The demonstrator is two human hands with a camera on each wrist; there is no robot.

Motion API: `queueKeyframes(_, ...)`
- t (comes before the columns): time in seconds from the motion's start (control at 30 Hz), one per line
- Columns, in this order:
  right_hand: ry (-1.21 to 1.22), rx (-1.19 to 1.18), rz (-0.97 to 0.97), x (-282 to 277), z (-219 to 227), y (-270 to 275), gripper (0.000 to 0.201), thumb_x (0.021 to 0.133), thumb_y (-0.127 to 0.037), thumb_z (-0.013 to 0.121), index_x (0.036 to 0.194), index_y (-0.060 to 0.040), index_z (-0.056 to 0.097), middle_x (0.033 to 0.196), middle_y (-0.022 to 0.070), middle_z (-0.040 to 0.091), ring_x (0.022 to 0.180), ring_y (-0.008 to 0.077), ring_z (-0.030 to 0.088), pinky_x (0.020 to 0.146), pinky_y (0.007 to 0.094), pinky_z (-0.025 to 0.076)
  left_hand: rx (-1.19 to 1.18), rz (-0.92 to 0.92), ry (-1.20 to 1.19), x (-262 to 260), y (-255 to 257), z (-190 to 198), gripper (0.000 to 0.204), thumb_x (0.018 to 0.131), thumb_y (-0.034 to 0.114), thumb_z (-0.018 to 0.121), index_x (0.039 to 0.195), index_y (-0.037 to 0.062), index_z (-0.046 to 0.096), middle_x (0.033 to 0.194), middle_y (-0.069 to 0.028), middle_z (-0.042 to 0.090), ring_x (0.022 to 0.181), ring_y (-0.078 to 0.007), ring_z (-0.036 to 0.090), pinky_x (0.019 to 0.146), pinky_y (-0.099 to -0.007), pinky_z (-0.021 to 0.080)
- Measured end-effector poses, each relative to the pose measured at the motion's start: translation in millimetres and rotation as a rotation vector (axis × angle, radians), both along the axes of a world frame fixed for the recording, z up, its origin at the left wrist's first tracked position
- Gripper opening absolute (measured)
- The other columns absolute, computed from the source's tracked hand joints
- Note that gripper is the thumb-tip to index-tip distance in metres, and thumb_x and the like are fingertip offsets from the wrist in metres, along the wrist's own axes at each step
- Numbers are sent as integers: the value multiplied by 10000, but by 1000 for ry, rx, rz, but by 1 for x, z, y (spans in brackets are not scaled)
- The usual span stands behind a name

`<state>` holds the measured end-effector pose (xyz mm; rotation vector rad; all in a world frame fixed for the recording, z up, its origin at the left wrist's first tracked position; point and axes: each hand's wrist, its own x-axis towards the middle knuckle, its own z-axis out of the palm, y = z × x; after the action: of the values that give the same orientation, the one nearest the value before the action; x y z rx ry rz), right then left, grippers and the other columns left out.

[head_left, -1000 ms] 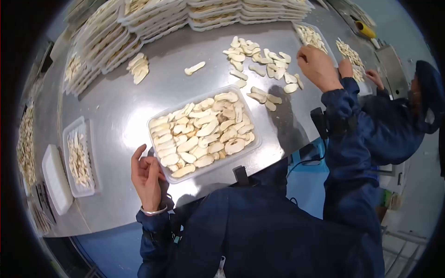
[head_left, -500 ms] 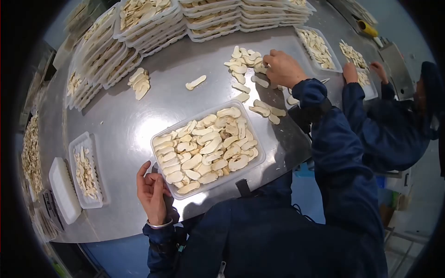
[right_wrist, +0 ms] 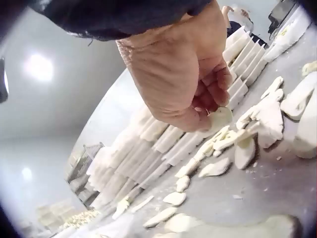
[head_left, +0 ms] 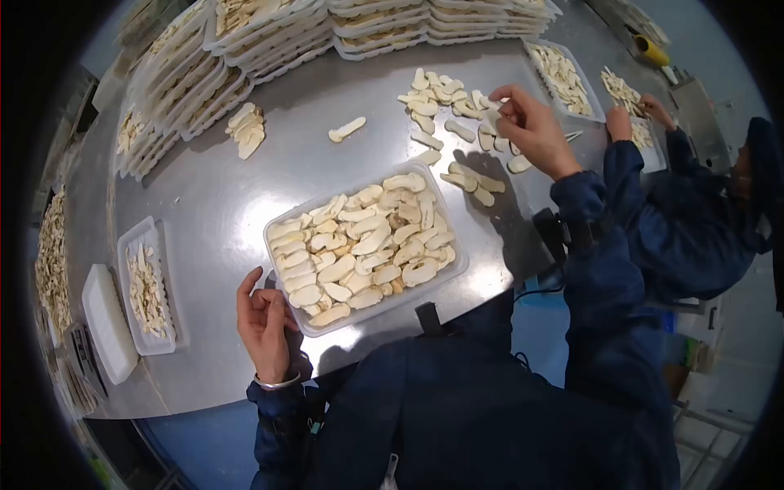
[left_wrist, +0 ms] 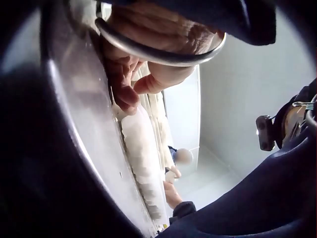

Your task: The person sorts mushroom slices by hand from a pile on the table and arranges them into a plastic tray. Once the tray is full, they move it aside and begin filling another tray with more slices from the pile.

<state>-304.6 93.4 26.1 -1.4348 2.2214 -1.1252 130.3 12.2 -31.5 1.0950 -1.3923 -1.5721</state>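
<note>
A clear plastic tray (head_left: 392, 303) filled with overlapping pale mushroom slices (head_left: 371, 237) lies before me on the metal table. My left hand (head_left: 265, 331) is at the tray's near left corner, its fingers loosely bent; the left wrist view has the fingertips (left_wrist: 129, 99) right at the tray's side wall (left_wrist: 141, 153). Over the right side of a loose spread of slices (head_left: 437, 94), my right hand (head_left: 535, 135) pinches one mushroom slice (right_wrist: 220, 118) between thumb and fingers, above the table.
Stacked filled trays (head_left: 380, 37) line the back. A few slices (head_left: 247, 131) and a single slice (head_left: 347, 129) lie left of the spread. At left are a part-filled tray (head_left: 147, 286) and a white tray (head_left: 110, 322). Another person (head_left: 694, 220) works at right, near a filled tray (head_left: 563, 77).
My right hand went left onto the loose slices, then drew back right, now pinching one slice. My left hand stays at the tray's corner.
</note>
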Motion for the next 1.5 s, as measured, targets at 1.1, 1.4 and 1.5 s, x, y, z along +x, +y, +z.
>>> queueKeyframes(1.1, 376, 161, -178, 35, -47, 110, 165, 756, -104, 651, 867, -22, 561, 830, 166, 528, 770, 378, 551, 691, 458, 450, 11, 30, 75, 0, 2, -6, 435, 931, 8, 547, 1348, -27, 430, 787, -2, 543, 584, -27, 468, 484, -149, 361)
queueKeyframes(1.4, 432, -77, 35, 116, 6, 64, 192, 726, -26, 654, 887, -19, 550, 826, 125, 544, 733, 297, 560, 644, 375, 448, 1, -34, 42, 5, -1, -4, 442, 913, 13, 560, 1337, -21, 438, 803, -21, 572, 618, -61, 514, 526, -182, 399)
queueKeyframes(1.5, 440, -113, 267, 165, 8, 43, 215, 710, -34, 658, 894, -21, 549, 833, 134, 532, 769, 328, 549, 673, 412, 442, 6, -55, 40, 7, -1, -4, 444, 929, 28, 563, 1348, -21, 426, 835, -25, 581, 675, -65, 541, 564, -175, 431)
